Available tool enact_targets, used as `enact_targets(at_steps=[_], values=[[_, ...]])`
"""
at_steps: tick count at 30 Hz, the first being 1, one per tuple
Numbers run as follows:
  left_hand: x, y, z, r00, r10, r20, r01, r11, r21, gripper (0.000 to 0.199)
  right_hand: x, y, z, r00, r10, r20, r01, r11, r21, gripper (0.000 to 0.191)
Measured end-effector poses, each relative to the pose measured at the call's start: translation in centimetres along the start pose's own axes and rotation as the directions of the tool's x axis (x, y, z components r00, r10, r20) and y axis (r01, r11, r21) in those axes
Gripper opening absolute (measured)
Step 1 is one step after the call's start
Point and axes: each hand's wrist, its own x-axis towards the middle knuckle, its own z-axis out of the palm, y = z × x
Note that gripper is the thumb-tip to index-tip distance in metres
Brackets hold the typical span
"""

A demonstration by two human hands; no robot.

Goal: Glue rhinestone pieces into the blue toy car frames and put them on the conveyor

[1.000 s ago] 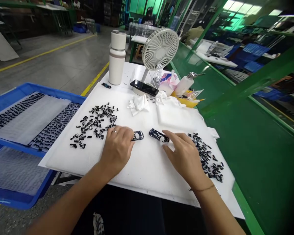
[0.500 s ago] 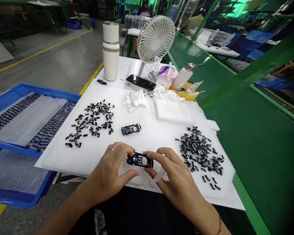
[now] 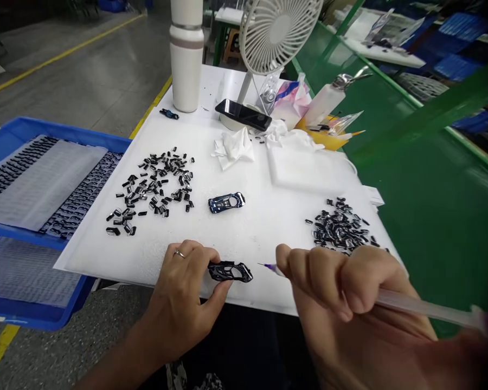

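Note:
Between the thumb and fingers of my left hand (image 3: 191,292) is a dark, glossy toy car body (image 3: 231,271), tilted just above the table's near edge. My right hand (image 3: 341,292) is closed around a translucent syringe (image 3: 427,310). Its purple-based needle tip (image 3: 270,267) points left at the car body, a short gap away. Farther back, a second dark blue toy car body (image 3: 226,202) lies on the white foam sheet. Small black parts (image 3: 337,227) are heaped beyond my right hand, which partly hides them.
More small black parts (image 3: 150,189) are scattered at the left. A crumpled tissue (image 3: 233,147), a phone (image 3: 243,114), a fan (image 3: 278,32), a white bottle (image 3: 186,67) and a yellow tray (image 3: 329,140) stand farther back. Blue crates (image 3: 109,142) adjoin the table's left side.
My right hand has let go of the car body and moved right, its fingers now wrapped around the syringe. My left hand keeps the car body, now more tilted. The view has shifted.

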Motion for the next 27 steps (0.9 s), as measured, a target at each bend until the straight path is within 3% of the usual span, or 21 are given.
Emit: enact_targets(at_steps=[3, 5, 16, 27], values=[[0.1, 0.0, 0.1, 1.0, -0.009, -0.002, 0.009, 1.0, -0.009, 0.02, 0.5, 1.1, 1.1, 0.993, 0.114, -0.017, -0.106, 0.962, 0.25, 0.044], [0.2, -0.1, 0.2, 1.0, -0.019, -0.001, 0.019, 1.0, -0.015, 0.019, 0.9, 1.6, 1.5, 0.982, 0.178, -0.064, -0.15, 0.938, 0.312, 0.044], [0.5, -0.2, 0.2, 1.0, -0.02, -0.015, 0.019, 0.999, -0.032, 0.019, 1.8, 3.1, 1.6, 0.968, 0.21, -0.14, -0.164, 0.946, 0.281, 0.045], [0.4, -0.2, 0.2, 1.0, -0.016, 0.0, 0.016, 1.0, -0.024, 0.017, 1.4, 3.3, 1.0, 0.975, 0.176, -0.134, -0.134, 0.952, 0.274, 0.046]])
